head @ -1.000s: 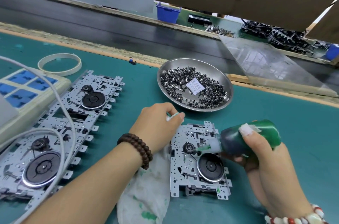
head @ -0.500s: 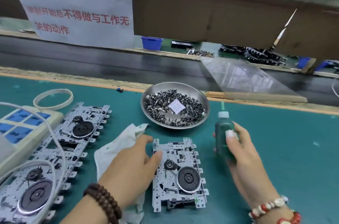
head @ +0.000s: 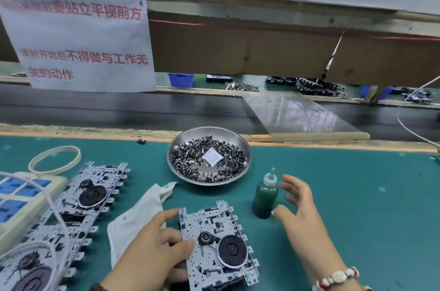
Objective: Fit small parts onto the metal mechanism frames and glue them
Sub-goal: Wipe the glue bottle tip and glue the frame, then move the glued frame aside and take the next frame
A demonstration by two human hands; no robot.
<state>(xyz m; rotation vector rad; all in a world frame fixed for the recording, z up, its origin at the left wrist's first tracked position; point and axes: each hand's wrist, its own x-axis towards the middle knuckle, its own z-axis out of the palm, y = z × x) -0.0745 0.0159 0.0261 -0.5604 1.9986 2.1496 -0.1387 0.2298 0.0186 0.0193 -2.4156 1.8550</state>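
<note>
Left hand (head: 154,250) grips perforated metal frame (head: 216,245).

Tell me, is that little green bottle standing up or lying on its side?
Standing upright. The green bottle rests on its base on the green mat, nozzle pointing up; the right hand is open beside it, not gripping it.

Factory assembly line: conveyor belt (head: 119,109)

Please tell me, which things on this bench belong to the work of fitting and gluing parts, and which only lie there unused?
For the job:
frame, gripped by the left hand
glue bottle, upright by the right hand
bowl of small parts
finished frames

Just lying about:
cloth
white ring
power strip
hanging sign
</note>
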